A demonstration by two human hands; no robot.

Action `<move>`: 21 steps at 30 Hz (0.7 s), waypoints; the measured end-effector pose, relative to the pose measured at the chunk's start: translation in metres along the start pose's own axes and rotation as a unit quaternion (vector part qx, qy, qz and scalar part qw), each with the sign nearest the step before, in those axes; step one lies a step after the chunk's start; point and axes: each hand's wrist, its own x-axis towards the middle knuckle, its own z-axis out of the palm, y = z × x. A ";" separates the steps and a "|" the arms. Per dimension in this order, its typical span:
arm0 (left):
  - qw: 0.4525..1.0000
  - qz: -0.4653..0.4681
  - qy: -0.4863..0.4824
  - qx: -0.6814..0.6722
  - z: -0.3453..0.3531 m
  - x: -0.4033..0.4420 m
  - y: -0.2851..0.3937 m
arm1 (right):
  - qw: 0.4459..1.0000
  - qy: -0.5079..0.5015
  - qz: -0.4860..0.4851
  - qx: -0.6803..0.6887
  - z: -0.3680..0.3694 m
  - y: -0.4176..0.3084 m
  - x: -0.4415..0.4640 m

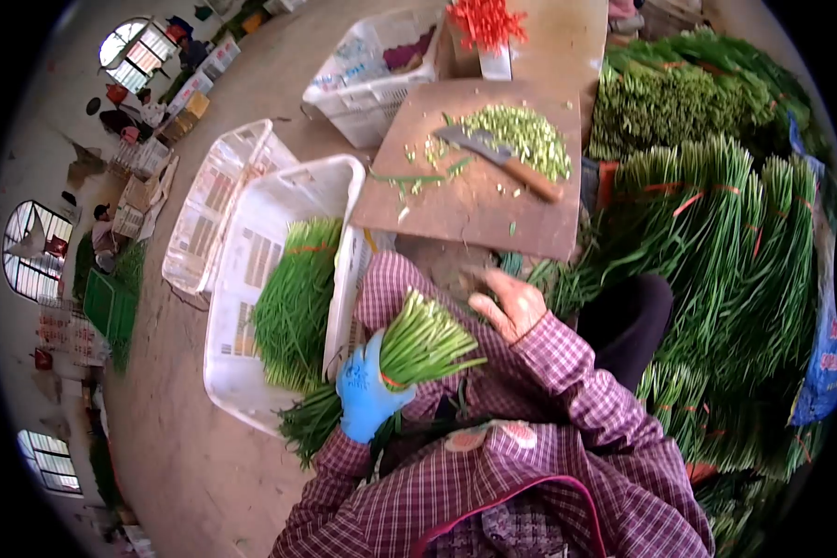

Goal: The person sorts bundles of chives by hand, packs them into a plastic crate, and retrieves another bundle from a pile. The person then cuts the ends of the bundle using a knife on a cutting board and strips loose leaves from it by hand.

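My left hand, in a blue glove, is wrapped around a bundle of garlic chives bound by a red band. Its pale stem ends point up and right over my lap, and the green leaves trail below the hand beside the crate. Bare and slightly smeared, my right hand hovers over my knee with thumb and fingers apart and nothing seen between them. To the left, a white plastic crate holds a banded bundle of chives. A knife rests on the board among chopped stem pieces.
Large stacks of banded chives fill the right side on blue sheeting. Another white crate stands left, and one with plastic bags is behind the board. Red ties stand at the top. People sit far left.
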 end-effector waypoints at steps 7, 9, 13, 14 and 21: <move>1.000 -0.001 -0.010 -0.004 -0.010 -0.007 0.002 | 0.971 -0.205 0.120 0.007 0.030 0.057 -0.021; 1.000 -0.011 -0.014 -0.007 -0.010 -0.010 0.007 | 0.989 -0.092 0.117 -0.004 0.004 0.022 -0.012; 0.999 0.005 0.013 0.031 -0.007 -0.008 0.010 | 0.968 -0.102 -0.162 0.161 0.016 0.004 -0.005; 0.999 0.004 0.013 0.031 -0.009 -0.008 0.011 | 0.986 -0.113 -0.057 0.109 0.031 0.030 -0.017; 0.999 -0.015 -0.024 0.018 -0.007 -0.002 0.015 | 0.989 -0.007 -0.093 0.114 -0.004 -0.010 -0.003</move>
